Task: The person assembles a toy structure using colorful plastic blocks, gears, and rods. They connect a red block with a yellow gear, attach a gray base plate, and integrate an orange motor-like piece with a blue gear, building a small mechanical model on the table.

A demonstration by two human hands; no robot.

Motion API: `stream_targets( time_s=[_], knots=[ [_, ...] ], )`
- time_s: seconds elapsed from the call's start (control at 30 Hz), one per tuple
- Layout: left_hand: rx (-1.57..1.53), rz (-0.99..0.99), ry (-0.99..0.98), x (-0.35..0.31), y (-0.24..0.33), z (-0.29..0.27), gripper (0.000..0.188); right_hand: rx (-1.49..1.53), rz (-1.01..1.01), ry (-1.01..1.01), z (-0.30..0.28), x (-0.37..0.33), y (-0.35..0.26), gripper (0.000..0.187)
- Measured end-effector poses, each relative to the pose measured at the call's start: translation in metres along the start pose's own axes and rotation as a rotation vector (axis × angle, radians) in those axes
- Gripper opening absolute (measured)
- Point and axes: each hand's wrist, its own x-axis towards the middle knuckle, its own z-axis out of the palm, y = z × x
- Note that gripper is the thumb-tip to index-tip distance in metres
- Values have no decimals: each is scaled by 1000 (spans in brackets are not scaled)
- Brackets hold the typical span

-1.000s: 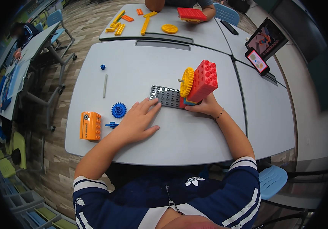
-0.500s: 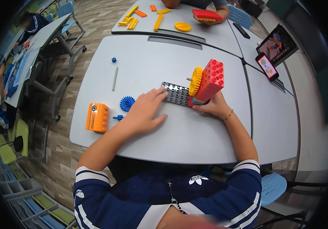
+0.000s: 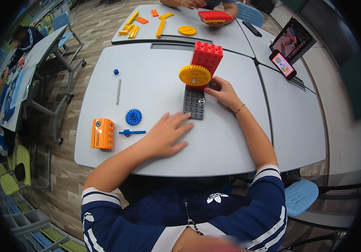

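Observation:
A red brick tower (image 3: pixel 207 55) rises from the far end of a grey studded plate (image 3: pixel 194 102). On the tower's near side sits a large yellow gear (image 3: pixel 194 75), with an axle end showing at its centre. My right hand (image 3: pixel 225 94) grips the tower's base from the right; some of its fingers are hidden behind it. Flat on the table, my left hand (image 3: pixel 167 136) has its fingers spread, and the fingertips touch the plate's near left corner. Left of it lie a blue axle piece (image 3: pixel 136 132) and a blue gear (image 3: pixel 133 117).
An orange studded block (image 3: pixel 102 133) stands at the table's left, with a grey rod (image 3: pixel 118 91) and a small blue piece (image 3: pixel 115 72) beyond. Across the table, another person holds red and yellow bricks (image 3: pixel 215 17). A phone (image 3: pixel 282 64) leans against a tablet (image 3: pixel 293 40) at right.
The tower and plate have turned, so the plate's free end now points toward me and the gear faces me. My left hand has shifted, uncovering more of the blue axle piece.

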Motion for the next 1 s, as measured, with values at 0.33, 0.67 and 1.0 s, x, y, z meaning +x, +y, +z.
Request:
stream_targets(
  time_s=[0.33,0.67,1.0],
  knots=[
    [-96,197,-22,7,1,5,50,-216,-35,-182,34,47,-7,30],
    [-206,106,144,6,-8,0,29,-415,-135,-443,39,79,-38,26],
    [-85,73,254,-6,-13,-14,23,-201,-132,-115,24,54,-3,21]
  ],
)
